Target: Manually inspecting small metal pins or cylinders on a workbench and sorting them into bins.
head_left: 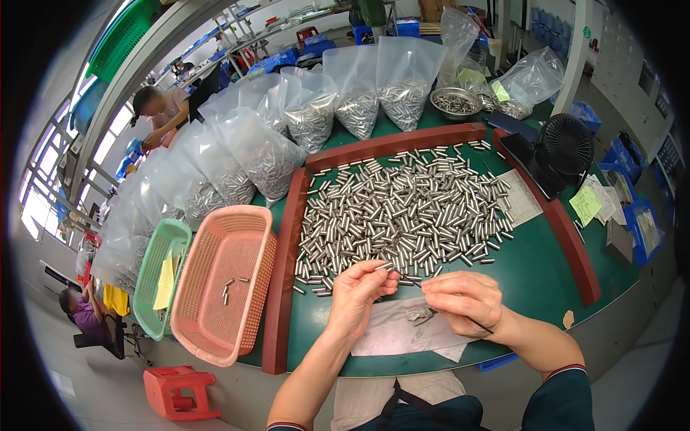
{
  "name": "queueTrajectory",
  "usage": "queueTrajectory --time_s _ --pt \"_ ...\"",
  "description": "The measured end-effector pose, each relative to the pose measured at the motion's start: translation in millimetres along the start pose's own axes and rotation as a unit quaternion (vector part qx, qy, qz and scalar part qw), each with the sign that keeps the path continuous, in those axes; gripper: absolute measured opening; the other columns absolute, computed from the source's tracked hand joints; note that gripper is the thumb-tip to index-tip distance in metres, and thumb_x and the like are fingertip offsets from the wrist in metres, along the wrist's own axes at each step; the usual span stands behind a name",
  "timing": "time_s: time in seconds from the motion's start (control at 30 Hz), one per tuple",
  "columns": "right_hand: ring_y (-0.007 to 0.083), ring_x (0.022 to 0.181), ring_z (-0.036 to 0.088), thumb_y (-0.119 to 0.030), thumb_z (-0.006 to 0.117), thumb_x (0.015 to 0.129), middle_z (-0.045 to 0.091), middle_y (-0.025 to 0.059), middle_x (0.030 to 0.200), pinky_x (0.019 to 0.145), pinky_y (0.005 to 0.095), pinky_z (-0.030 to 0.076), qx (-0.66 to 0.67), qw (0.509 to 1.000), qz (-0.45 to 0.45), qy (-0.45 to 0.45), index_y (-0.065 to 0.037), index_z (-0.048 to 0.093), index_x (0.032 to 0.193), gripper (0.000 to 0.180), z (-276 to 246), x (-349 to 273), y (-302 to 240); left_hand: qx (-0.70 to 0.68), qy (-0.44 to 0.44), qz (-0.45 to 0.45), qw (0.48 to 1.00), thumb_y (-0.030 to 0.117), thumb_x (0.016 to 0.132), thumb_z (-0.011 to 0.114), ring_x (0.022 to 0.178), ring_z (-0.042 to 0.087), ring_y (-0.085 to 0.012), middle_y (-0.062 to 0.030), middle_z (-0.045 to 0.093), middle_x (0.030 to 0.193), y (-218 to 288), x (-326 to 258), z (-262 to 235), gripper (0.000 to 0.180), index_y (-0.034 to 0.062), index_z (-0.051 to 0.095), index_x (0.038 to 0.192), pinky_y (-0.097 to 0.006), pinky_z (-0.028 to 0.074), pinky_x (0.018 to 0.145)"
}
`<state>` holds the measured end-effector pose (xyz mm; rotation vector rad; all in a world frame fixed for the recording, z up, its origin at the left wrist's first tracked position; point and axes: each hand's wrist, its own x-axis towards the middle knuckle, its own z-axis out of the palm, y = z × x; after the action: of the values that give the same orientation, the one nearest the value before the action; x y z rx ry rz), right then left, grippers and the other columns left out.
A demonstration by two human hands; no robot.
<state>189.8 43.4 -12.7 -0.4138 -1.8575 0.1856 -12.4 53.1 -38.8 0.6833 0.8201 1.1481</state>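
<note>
Green table (546, 269) with heaped metal pins (402, 212), red-brown border strips (284, 280), pink basket (223, 287), filled plastic bags (309, 108).

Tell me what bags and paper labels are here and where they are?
Clear plastic bags of metal pins: a row behind and left of the green table.
Yellow-green paper slip: right, by the black fan, squarish.
Yellow paper slip: inside the green plastic basket, long.
White printed sheet: on the table, right of the loose pins.

Left hand (357, 291): bare, no glove, no ring in view.
Right hand (466, 300): bare, likewise ungloved.
Forearms: uncovered up to the elbows.
Sleeves: short, dark navy fabric, cuffs edged with thin red and white stripes (563, 371).
Lap: dark navy garment with a black strap (394, 406) across it.
</note>
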Motion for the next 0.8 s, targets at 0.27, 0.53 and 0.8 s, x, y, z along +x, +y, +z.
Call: queueTrajectory --time_s 0.27,0.53,0.8 --pt "0.0256 0.072 0.068 0.006 0.068 0.066 0.065 0.0131 0.085 0.059 0.0313 0.056 -0.01 1.0 -0.002 0.001 0.0 0.066 0.094 0.028 0.2 0.5 -0.5 0.052 0.002 0.033 0.998 0.003 0.088 0.061 0.077 0.066 -0.0152 -0.0146 0.069 0.091 -0.7 -1.8 4.4 0.016 -0.0016 0.063 0.104 -0.026 0.055 0.072" --pt "0.0258 0.072 0.067 0.006 0.069 0.066 0.065 0.0134 0.085 0.058 0.031 0.056 -0.014 1.0 -0.008 -0.005 0.0 0.065 0.093 0.028 -0.8 1.0 -0.2 0.085 0.015 0.061 0.994 0.001 0.087 0.063 0.078 0.066 -0.0148 -0.0142 0.069 0.092 -3.4 -1.2 4.3 0.018 -0.0033 0.063 0.105 -0.026 0.055 0.073" --pt "0.0264 0.073 0.069 0.012 0.066 0.064 0.066 0.0128 0.085 0.059 0.0306 0.057 -0.015 1.0 -0.005 -0.002 -0.001 0.064 0.095 0.034 -0.2 2.0 -2.1 0.139 0.026 0.109 0.984 0.0 0.086 0.062 0.078 0.066 -0.0144 -0.0126 0.069 0.091 -2.6 -4.8 7.9 0.018 -0.0036 0.063 0.104 -0.025 0.055 0.072"
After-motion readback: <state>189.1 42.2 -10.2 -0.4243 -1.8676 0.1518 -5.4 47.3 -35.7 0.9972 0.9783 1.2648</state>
